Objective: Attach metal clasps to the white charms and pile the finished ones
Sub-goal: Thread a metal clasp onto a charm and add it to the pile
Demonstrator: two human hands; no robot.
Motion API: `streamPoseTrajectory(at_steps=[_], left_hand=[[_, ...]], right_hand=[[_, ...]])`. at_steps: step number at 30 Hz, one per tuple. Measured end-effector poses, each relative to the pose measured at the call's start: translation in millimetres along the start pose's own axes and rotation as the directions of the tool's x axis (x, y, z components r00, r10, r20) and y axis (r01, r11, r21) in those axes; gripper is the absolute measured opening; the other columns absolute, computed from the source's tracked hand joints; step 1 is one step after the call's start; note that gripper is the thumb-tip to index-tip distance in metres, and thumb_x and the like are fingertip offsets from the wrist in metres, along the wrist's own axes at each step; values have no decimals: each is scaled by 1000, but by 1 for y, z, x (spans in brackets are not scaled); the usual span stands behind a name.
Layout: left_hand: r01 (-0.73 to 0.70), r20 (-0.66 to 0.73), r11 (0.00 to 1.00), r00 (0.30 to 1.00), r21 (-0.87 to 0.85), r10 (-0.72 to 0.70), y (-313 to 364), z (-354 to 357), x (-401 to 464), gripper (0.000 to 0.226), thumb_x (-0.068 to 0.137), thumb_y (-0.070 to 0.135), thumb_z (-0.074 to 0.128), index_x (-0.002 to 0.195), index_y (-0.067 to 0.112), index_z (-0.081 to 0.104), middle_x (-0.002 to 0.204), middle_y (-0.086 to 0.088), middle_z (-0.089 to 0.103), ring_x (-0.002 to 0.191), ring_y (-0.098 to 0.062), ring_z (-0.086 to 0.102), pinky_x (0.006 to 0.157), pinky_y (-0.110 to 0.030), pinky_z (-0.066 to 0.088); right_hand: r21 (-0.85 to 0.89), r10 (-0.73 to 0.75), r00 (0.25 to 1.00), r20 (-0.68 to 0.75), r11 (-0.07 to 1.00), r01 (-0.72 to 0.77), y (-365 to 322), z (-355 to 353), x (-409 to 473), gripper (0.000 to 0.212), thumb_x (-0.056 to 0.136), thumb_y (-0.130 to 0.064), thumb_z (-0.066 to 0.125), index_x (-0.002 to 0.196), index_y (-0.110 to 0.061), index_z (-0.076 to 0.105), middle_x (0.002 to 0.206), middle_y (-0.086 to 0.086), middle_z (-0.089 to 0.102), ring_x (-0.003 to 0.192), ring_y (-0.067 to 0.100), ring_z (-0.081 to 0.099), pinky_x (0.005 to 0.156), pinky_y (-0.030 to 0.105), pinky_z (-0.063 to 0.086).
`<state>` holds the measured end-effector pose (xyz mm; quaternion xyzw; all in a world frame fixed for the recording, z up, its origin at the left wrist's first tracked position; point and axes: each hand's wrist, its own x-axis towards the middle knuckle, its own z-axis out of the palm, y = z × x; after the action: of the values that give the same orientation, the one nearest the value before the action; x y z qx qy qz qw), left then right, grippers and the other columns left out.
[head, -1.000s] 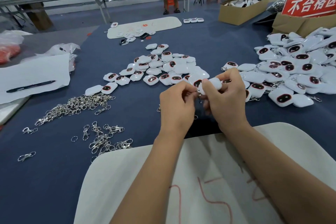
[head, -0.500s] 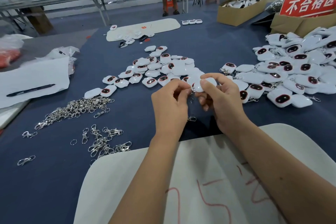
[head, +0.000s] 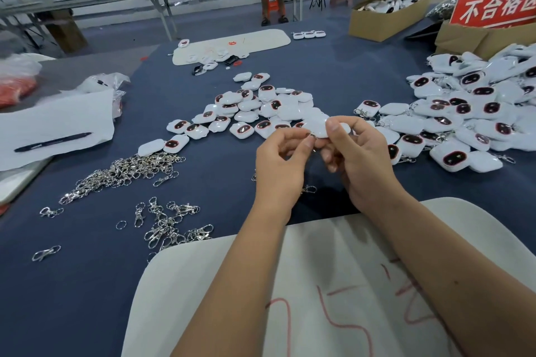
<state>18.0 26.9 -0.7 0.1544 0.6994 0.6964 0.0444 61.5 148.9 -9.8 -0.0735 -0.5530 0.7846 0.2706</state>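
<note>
At the centre of the frame the right hand (head: 358,159) gripped a glossy white rounded-square charm (head: 319,126) between thumb and fingers, held above the dark blue cloth-covered table (head: 87,284). The left hand (head: 280,166) pinched at the charm's lower edge, where a small silver metal clasp (head: 312,134) seemingly was being hooked on. This looked like mid-attachment; next, the clasp needed closing, then the charm belonged on the heap of finished white charms (head: 464,113) at right.

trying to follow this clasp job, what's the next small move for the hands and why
Probably finish seating the clasp: the right hand grips a white charm while the left hand pinches at its edge, where a bit of metal shows. Then it likely joins the clasped pile on the right.
</note>
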Motion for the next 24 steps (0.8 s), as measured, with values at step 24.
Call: streamPoseTrajectory(at_steps=[24], left_hand=[[-309,170,904,948,296,268,-4,-23,9,21,88,1,70,84,20,77,78,12,74,73,-4,66,71,-13,50]], right_hand=[[-113,85,995,-58,989,-91,2,2,1,40,91,-30,78,107,2,62,64,6,68,44,11,50,39,21,36]])
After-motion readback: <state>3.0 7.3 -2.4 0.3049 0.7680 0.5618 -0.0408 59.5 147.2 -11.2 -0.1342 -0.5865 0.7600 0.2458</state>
